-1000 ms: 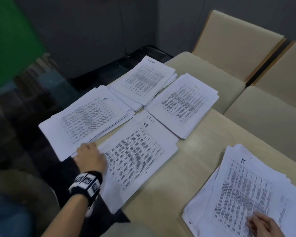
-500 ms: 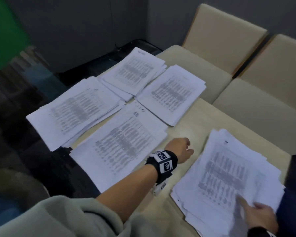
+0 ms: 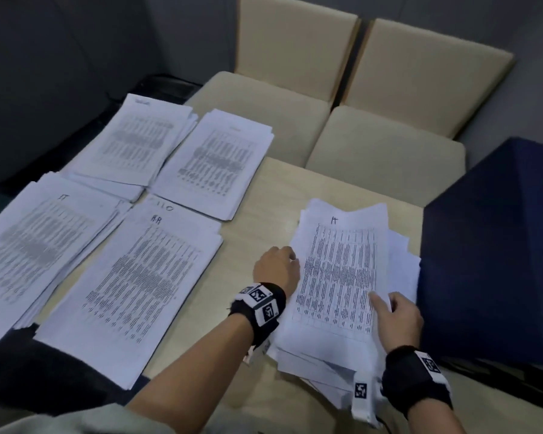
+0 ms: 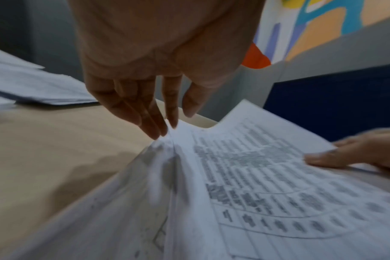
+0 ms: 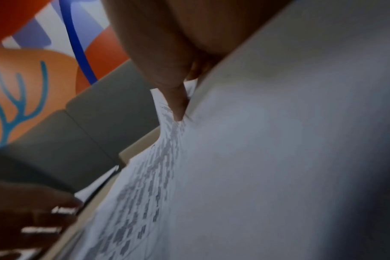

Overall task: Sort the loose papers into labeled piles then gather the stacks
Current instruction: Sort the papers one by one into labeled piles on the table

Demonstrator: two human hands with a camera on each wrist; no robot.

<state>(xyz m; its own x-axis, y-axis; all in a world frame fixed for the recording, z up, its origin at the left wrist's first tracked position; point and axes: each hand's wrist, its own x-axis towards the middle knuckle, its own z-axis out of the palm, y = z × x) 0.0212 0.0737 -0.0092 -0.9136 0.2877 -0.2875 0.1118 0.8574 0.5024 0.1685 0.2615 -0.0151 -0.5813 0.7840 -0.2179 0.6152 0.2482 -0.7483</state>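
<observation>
On the light wooden table (image 3: pixel 264 195), 4 sorted piles at the left: far left, the pile marked "IT" (image 3: pixel 41 245), overhanging the table edge; behind it, the rear-left pile (image 3: pixel 135 142), label too blurred to read; beside that, the rear-right pile (image 3: pixel 213 161), label also unreadable; in front, the pile marked "HR" (image 3: pixel 132 286).

Right of a bare strip of table, the left hand (image 3: pixel 276 269) at the left edge of the loose unsorted stack (image 3: pixel 336 277), wearing a black wristband with printed markers. In the left wrist view, fingers (image 4: pixel 145 112) straight and pointing down, tips touching the bunched-up edge of the top sheets; nothing clasped.

Stack itself untidy, sheets fanned out at the near and right sides, top sheet hand-marked with what looks like "IT".

Further right, the right hand (image 3: pixel 395 317) on the stack's near right part, index finger (image 5: pixel 176 98) extended and pressing down on the printed top sheet, a sheet edge lifted beside it; other fingers hidden, grasp cannot be told.

Far right, a dark blue cloth-covered block (image 3: pixel 496 245) against the stack. Behind the table, 2 beige chairs (image 3: pixel 295 57).
</observation>
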